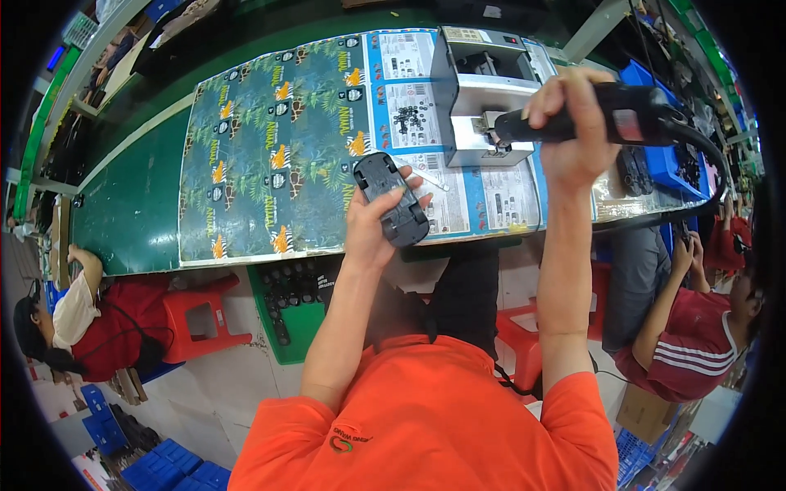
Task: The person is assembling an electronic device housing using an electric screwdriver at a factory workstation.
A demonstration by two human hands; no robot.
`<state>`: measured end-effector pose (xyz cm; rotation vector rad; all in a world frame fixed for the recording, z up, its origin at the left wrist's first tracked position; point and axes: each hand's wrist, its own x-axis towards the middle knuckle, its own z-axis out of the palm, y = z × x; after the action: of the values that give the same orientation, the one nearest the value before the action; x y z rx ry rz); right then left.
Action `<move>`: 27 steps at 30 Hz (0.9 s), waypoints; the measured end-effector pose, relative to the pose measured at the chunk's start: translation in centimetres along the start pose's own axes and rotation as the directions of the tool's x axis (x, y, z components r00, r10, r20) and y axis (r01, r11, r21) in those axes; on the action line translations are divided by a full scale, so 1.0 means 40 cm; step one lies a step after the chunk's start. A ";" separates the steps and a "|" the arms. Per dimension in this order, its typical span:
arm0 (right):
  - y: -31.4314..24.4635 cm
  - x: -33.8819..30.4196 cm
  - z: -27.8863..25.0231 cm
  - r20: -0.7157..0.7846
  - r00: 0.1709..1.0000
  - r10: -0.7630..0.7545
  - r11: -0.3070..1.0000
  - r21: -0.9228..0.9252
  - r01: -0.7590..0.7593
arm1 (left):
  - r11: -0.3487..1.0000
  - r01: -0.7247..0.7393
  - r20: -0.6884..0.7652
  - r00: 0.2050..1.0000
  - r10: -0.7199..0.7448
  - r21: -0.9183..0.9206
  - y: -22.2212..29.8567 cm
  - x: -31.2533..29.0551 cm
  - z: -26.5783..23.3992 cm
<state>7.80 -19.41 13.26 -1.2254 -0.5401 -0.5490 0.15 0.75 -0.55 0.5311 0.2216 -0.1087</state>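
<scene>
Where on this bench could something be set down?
Room: green tabletop left of the patterned sheet, and the sheet itself left of the held black part. Crowded: around the metal machine, between small black pieces and blue bin.

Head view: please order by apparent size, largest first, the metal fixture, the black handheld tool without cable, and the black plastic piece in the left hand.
1. Metal fixture
2. Black handheld tool
3. Black plastic piece
Camera nearness may enlarge the tool.

The left forearm (pixel 345 323) rises to a curled left grip (pixel 368 225), the right forearm (pixel 566 262) to a higher, clenched right grip (pixel 578 135).
</scene>
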 end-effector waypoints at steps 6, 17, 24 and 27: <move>0.016 -0.003 0.016 -0.075 0.996 -0.047 0.999 -0.009 0.047 | 0.990 -0.002 0.044 0.999 -0.005 0.144 0.000 -0.003 0.011; 0.029 0.014 -0.018 0.001 0.998 -0.058 0.994 -0.090 0.058 | 0.978 -0.012 0.082 0.997 -0.006 0.210 -0.006 0.017 0.007; 0.042 -0.054 -0.030 -0.021 0.943 0.332 0.941 -0.067 -0.333 | 0.980 -0.024 0.076 0.997 0.010 0.195 -0.018 0.016 0.009; -0.007 -0.100 0.001 0.031 0.964 0.264 0.908 0.328 -0.260 | 0.965 -0.013 0.057 0.998 -0.002 0.263 -0.013 0.019 0.029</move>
<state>4.61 -19.03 10.86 -0.9519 -0.4257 -0.2255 1.01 -0.31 -0.01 0.7929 0.1510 -0.1493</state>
